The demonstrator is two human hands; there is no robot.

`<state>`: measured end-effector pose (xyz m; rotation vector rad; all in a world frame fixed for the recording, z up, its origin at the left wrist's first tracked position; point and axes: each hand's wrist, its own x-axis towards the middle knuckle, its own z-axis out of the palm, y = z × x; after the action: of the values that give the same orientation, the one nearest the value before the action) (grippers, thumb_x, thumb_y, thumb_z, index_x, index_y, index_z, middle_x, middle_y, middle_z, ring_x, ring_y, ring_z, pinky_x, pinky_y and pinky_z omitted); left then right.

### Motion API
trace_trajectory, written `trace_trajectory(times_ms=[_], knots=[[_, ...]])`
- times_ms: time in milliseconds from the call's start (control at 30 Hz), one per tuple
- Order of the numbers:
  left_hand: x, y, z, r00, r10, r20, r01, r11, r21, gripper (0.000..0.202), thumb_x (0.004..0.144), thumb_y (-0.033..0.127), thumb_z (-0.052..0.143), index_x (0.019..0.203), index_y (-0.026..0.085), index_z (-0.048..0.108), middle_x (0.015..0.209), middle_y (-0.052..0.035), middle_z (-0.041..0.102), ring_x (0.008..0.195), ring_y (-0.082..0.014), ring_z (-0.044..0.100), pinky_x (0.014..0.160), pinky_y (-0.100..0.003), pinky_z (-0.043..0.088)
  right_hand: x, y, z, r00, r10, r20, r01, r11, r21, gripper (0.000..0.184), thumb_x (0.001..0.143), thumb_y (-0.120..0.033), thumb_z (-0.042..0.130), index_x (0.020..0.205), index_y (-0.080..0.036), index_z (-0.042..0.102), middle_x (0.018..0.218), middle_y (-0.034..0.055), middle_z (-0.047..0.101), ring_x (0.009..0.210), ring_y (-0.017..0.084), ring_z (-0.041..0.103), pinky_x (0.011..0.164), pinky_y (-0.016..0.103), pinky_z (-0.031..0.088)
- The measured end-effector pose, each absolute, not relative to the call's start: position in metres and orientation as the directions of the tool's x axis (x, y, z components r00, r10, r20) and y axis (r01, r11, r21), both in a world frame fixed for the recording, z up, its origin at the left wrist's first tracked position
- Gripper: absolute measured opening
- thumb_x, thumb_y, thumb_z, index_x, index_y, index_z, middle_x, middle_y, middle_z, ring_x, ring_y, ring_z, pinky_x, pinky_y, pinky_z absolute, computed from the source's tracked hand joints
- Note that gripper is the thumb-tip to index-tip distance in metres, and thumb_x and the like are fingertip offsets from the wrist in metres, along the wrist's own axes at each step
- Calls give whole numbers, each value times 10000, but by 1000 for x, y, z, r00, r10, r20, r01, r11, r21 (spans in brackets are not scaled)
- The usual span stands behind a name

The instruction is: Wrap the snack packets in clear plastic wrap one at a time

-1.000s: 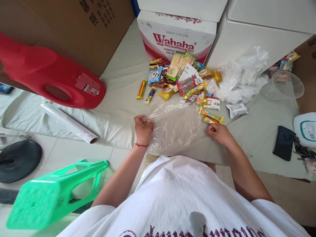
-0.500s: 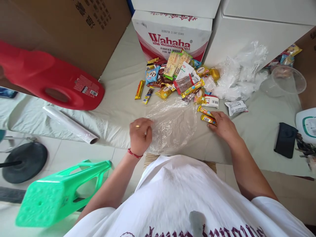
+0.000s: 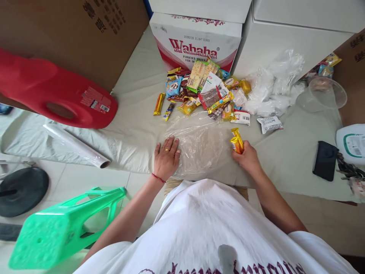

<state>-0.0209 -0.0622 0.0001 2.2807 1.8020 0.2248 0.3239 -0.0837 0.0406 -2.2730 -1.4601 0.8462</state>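
Observation:
My right hand is closed around yellow-wrapped snack bars, which point up and away from me to the right of a clear plastic bag. Flat on the bag's left edge lies my left hand, fingers stretched out and holding nothing. The bag is spread on the cloth-covered table. Behind it sits a pile of packaged snacks, mixed in colour. Two small wrapped bars, one yellow and red and one blue and yellow, lie at the pile's left.
A Wahaha carton backs the pile. Crumpled clear bags, a plastic tub and a black phone are on the right. To the left lie a red jug and a film roll; a green stool is below.
My right hand has lifted the yellow bars and brought them nearer to me, turning them upward. My left hand has opened from a curled shape and now lies flat on the bag.

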Motion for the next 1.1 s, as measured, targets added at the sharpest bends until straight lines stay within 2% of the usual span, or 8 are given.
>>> trace_trajectory(times_ms=[133, 233, 533, 733, 867, 933, 1000, 1100], knots=[[-18, -63, 0, 220, 975, 1, 942, -213, 261, 597, 1069, 418, 258, 1591, 197, 444, 1680, -118, 388, 1562, -299, 357, 1264, -561, 196, 273, -83, 35, 289, 916, -279, 784, -394, -480, 379, 812, -464, 687, 1035, -238, 479, 865, 51, 693, 743, 240, 626, 627, 292, 382], [-18, -64, -1, 224, 974, 15, 932, -219, 287, 593, 1063, 422, 280, 1593, 211, 443, 1673, -132, 399, 1557, -316, 367, 1255, -591, 206, 258, -77, 34, 214, 927, -307, 841, -334, -425, 290, 867, -386, 623, 1069, -234, 482, 889, 75, 711, 750, 254, 646, 614, 297, 364], [-18, -64, 2, 328, 945, -1, 888, -309, 341, 564, 1063, 410, 307, 1585, 254, 453, 1672, -125, 403, 1559, -317, 363, 1262, -634, 159, 329, -76, 46, 217, 933, -287, 672, -356, -649, 369, 679, -469, 718, 828, -264, 449, 676, -40, 559, 608, 163, 493, 539, 270, 360], [4, -59, 4, 454, 891, -8, 833, -422, 357, 551, 1072, 383, 302, 1579, 231, 456, 1687, -122, 378, 1567, -297, 348, 1277, -618, 157, 373, -83, 64, 215, 863, -456, 634, -479, -607, 431, 661, -494, 754, 822, -276, 419, 613, -67, 501, 542, 155, 465, 504, 275, 339], [4, -58, 3, 475, 876, 81, 785, -464, 411, 500, 1059, 374, 369, 1487, 202, 564, 1628, -134, 478, 1552, -306, 374, 1261, -596, 241, 387, -88, 72, 388, 872, -297, 763, -485, -427, 437, 657, -537, 757, 845, -257, 479, 701, -18, 569, 619, 180, 506, 553, 288, 352], [3, -58, 5, 449, 876, 173, 759, -477, 444, 428, 1044, 352, 414, 1356, 208, 669, 1549, -122, 576, 1544, -302, 387, 1243, -560, 298, 379, -89, 79, 436, 883, -174, 771, -467, -433, 456, 701, -580, 738, 911, -247, 506, 732, -7, 587, 632, 184, 509, 572, 292, 365], [5, -55, 7, 427, 875, 229, 749, -484, 452, 382, 1035, 329, 435, 1264, 221, 720, 1484, -108, 636, 1533, -298, 406, 1233, -544, 317, 358, -87, 86, 328, 937, -119, 799, -342, -494, 473, 756, -596, 715, 1010, -237, 539, 785, 6, 621, 659, 187, 528, 603, 292, 392], [9, -46, 10, 437, 884, 165, 784, -465, 411, 439, 1051, 350, 400, 1379, 216, 660, 1531, -124, 594, 1527, -310, 415, 1249, -575, 265, 324, -84, 85, -63, 978, -197, 829, -59, -556, 426, 824, -504, 700, 1127, -233, 573, 927, 36, 693, 760, 202, 603, 681, 292, 435]])
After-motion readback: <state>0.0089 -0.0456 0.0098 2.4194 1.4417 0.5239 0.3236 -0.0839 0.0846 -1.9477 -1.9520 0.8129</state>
